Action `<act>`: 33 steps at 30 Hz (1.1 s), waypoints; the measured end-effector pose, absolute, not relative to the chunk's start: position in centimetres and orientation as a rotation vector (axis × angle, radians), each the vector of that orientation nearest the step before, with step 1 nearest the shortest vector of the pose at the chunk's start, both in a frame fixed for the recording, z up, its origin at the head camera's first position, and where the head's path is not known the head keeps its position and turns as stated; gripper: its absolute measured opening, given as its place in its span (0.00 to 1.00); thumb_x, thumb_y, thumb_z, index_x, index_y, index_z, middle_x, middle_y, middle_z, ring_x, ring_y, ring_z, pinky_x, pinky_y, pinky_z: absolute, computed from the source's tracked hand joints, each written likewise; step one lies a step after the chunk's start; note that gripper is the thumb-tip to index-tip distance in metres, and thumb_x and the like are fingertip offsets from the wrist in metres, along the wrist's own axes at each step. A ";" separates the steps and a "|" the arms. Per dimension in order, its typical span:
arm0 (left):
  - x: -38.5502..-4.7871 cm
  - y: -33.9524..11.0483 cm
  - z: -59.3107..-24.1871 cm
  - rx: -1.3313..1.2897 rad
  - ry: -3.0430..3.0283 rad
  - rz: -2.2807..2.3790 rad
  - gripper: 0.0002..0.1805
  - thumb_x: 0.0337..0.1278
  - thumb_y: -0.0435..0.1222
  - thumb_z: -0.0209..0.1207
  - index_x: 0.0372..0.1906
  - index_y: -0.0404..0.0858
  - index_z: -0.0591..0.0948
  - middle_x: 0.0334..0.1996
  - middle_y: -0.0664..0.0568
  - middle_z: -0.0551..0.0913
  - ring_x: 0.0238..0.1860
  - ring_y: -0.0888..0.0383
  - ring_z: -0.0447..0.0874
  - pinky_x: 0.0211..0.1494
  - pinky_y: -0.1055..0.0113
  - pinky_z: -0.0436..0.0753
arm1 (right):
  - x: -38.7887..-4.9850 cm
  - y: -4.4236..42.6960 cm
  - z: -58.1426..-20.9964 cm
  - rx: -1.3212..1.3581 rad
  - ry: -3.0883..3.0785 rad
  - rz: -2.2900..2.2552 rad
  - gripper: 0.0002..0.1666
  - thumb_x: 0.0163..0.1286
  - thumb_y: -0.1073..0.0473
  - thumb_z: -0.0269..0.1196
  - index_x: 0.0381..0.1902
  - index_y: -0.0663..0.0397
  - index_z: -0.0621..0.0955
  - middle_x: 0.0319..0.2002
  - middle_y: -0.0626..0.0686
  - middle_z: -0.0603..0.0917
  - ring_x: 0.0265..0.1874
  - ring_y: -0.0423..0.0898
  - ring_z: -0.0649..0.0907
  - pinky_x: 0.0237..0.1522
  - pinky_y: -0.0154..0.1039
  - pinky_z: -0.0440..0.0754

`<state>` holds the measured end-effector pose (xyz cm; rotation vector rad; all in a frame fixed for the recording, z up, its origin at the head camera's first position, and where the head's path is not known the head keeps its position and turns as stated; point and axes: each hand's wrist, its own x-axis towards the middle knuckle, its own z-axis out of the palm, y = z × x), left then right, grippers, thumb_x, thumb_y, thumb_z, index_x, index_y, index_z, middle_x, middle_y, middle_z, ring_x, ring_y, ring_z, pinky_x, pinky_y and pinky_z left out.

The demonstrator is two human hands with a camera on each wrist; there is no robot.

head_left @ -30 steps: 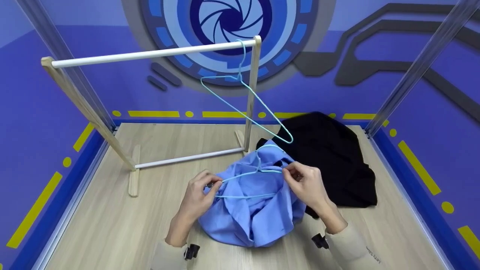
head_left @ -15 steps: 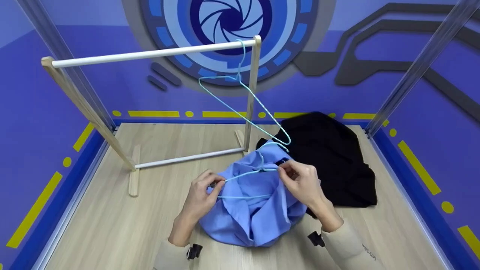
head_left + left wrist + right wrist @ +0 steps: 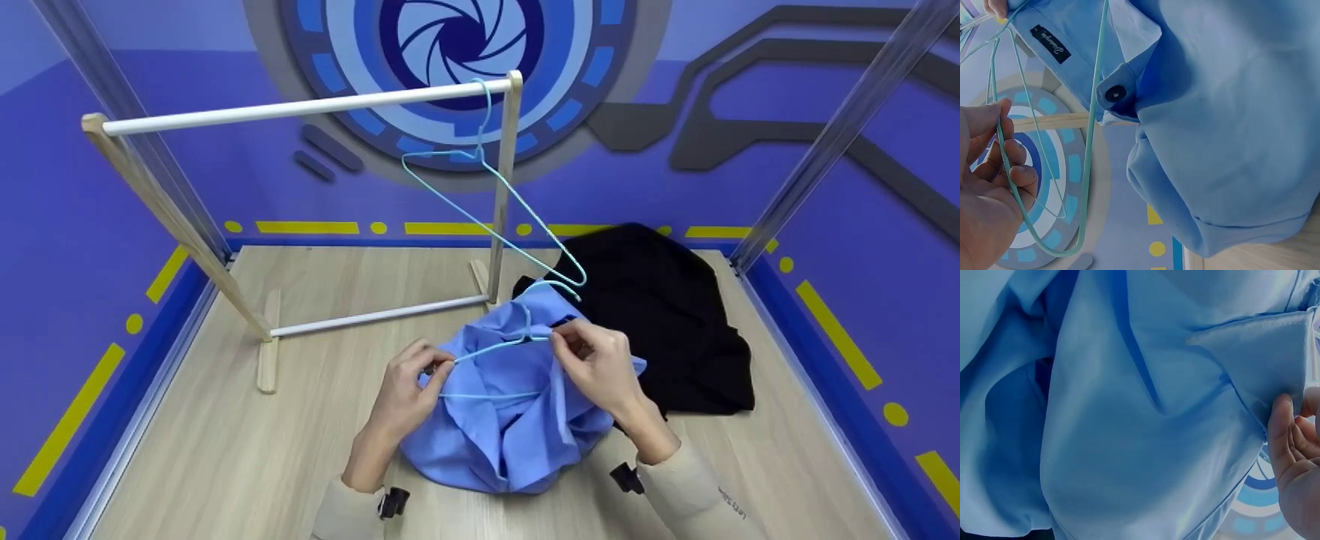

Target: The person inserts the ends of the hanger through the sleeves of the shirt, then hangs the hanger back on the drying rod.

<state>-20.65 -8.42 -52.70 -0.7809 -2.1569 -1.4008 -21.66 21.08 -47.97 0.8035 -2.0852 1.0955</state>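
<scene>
A light blue button shirt [image 3: 517, 457] lies bunched on the table in front of me. My left hand [image 3: 405, 390] grips one arm of a thin aqua wire hanger [image 3: 487, 350], fingers curled round the wire; the left wrist view shows that bent end of the hanger [image 3: 1088, 152] outside the cloth. The hanger's other end goes into the shirt and is hidden. My right hand [image 3: 600, 364] pinches the shirt's collar [image 3: 1264, 349] between thumb and fingers, close to the hanger's neck. A dark label [image 3: 1050, 44] and a button [image 3: 1116, 94] show at the neckline.
Behind stands a wooden rack with a white rail [image 3: 300, 112]; a second aqua hanger [image 3: 525, 210] hangs at its right end, just above the shirt. A black garment [image 3: 660, 322] lies to the right. Printed walls [image 3: 862, 225] enclose the table [image 3: 225, 450].
The left hand and hanger have shifted slightly right, while the right hand has moved a little left with the collar. The shirt's right side now bulges out beyond the right hand.
</scene>
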 end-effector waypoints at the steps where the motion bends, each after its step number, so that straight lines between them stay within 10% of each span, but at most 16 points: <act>1: -20.7 -8.3 -52.7 -0.785 -2.151 -1.402 0.03 0.65 0.26 0.65 0.36 0.35 0.87 0.33 0.57 0.80 0.34 0.62 0.80 0.34 0.63 0.82 | -21.7 21.0 -47.9 0.803 -2.082 1.098 0.09 0.63 0.74 0.68 0.32 0.55 0.86 0.24 0.45 0.84 0.18 0.37 0.79 0.20 0.28 0.76; 33: -20.8 -7.0 -53.5 -0.769 -2.145 -1.403 0.04 0.66 0.28 0.65 0.37 0.39 0.87 0.34 0.59 0.80 0.35 0.62 0.80 0.34 0.62 0.81 | -22.0 21.4 -48.6 0.817 -2.136 1.099 0.08 0.61 0.71 0.73 0.34 0.53 0.86 0.23 0.42 0.82 0.18 0.36 0.78 0.19 0.31 0.77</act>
